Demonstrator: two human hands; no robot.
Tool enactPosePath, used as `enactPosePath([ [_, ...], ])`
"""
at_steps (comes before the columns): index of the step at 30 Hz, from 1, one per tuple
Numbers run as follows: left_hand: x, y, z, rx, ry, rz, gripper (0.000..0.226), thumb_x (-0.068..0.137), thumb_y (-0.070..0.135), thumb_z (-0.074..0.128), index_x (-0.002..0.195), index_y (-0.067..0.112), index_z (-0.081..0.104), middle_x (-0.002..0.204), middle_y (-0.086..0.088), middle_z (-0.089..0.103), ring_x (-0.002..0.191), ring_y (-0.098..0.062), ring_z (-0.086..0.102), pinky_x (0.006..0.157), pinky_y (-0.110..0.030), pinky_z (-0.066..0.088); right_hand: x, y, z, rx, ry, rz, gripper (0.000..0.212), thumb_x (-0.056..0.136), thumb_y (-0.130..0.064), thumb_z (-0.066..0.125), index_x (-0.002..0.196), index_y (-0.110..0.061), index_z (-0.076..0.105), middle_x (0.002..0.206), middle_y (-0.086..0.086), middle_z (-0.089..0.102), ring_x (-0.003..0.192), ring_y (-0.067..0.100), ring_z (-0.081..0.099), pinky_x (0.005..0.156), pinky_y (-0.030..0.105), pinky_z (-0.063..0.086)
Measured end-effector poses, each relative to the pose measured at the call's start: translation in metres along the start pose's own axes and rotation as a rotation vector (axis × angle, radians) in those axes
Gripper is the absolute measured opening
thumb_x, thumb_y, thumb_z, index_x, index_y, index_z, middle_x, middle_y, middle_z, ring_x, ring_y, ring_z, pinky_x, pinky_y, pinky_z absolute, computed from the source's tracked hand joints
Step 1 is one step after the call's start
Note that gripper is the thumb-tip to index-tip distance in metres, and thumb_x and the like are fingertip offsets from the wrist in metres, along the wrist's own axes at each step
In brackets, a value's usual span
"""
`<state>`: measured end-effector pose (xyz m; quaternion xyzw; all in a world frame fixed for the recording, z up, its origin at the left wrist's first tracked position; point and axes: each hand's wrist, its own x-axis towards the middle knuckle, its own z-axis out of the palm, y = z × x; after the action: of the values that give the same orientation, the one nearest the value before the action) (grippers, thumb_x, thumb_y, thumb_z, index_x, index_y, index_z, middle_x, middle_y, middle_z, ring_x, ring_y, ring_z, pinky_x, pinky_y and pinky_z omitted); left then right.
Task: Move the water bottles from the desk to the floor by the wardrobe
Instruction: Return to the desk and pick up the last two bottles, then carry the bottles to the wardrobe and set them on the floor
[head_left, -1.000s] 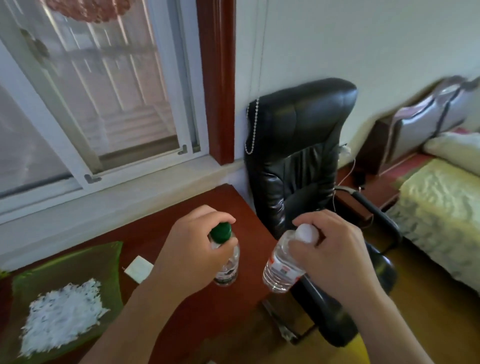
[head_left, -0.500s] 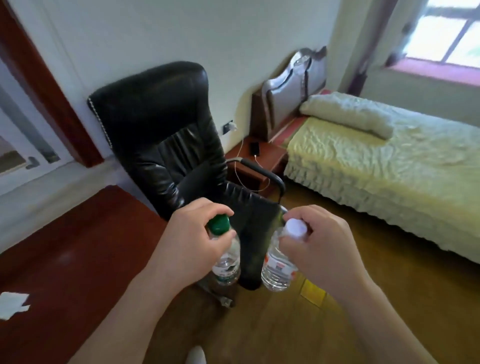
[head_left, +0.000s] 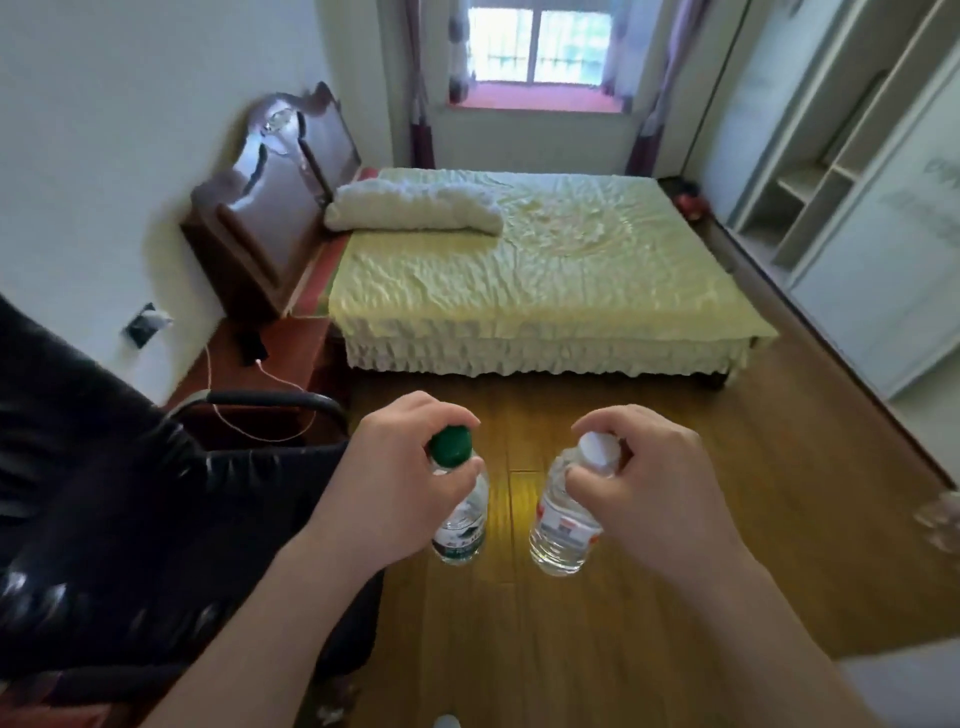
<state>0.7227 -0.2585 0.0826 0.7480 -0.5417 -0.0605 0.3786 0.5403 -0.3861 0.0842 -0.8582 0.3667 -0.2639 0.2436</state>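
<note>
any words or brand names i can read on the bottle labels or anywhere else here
None can be read.
Green-capped clear plastic bottle in the left hand: green-and-white label, print blurred.
White-capped clear plastic bottle in the right hand: red-and-white label, print too small.
White wardrobe door: faint grey marks, illegible.

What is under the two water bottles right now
Only bare wooden floor lies beneath the green-capped bottle and white-capped bottle; both hang in the air from the left hand and right hand. Their necks are covered by fingers.
</note>
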Motion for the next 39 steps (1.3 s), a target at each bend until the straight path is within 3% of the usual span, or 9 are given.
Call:
enactPosePath([
  [7, 0.107, 0.016, 0.060, -0.037, -0.170, 0.184, 0.028, 0.076, 0.024, 0.082, 0.102, 0.022, 0.071, 0.092, 0.014, 0.063, 0.081, -0.003, 0.059, 0.071, -0.015, 0.049, 0.043, 0.059, -0.035, -0.026, 0.169, 0.201, 0.027, 0.064, -0.019, 0.074, 0.091, -0.023, 0.072, 0.085, -0.016, 0.066, 0.077, 0.002, 0.061, 0.066, 0.018, 0.046],
  [15, 0.205, 0.063, 0.154, -0.077, -0.277, 0.253, 0.025, 0.078, 0.022, 0.078, 0.101, 0.026, 0.071, 0.089, 0.018, 0.060, 0.071, 0.002, 0.053, 0.064, -0.007, 0.038, 0.086, 0.152, -0.083, -0.060, 0.271, 0.328, 0.027, 0.065, -0.017, 0.075, 0.091, -0.024, 0.072, 0.086, -0.016, 0.066, 0.079, 0.005, 0.061, 0.067, 0.028, 0.054],
  [22, 0.285, 0.119, 0.239, -0.067, -0.317, 0.245, 0.021, 0.080, 0.026, 0.075, 0.100, 0.031, 0.070, 0.092, 0.020, 0.060, 0.084, 0.002, 0.056, 0.071, -0.009, 0.039, 0.135, 0.244, -0.140, -0.083, 0.292, 0.345, 0.024, 0.067, -0.020, 0.074, 0.089, -0.026, 0.069, 0.082, -0.017, 0.064, 0.075, 0.002, 0.060, 0.060, 0.019, 0.049],
  [34, 0.424, 0.198, 0.363, -0.112, -0.410, 0.324, 0.021, 0.080, 0.025, 0.073, 0.099, 0.033, 0.068, 0.093, 0.018, 0.060, 0.084, -0.002, 0.056, 0.069, -0.015, 0.038, 0.213, 0.367, -0.225, -0.096, 0.357, 0.462, 0.024, 0.070, -0.022, 0.073, 0.093, -0.028, 0.067, 0.086, -0.018, 0.064, 0.080, 0.006, 0.062, 0.064, 0.029, 0.057],
  [39, 0.491, 0.215, 0.426, -0.140, -0.486, 0.382, 0.021, 0.080, 0.026, 0.072, 0.100, 0.032, 0.068, 0.094, 0.019, 0.060, 0.087, -0.003, 0.055, 0.070, -0.016, 0.038, 0.252, 0.422, -0.242, -0.143, 0.379, 0.565, 0.023, 0.073, -0.023, 0.075, 0.092, -0.030, 0.064, 0.085, -0.020, 0.062, 0.081, 0.008, 0.063, 0.063, 0.024, 0.058],
])
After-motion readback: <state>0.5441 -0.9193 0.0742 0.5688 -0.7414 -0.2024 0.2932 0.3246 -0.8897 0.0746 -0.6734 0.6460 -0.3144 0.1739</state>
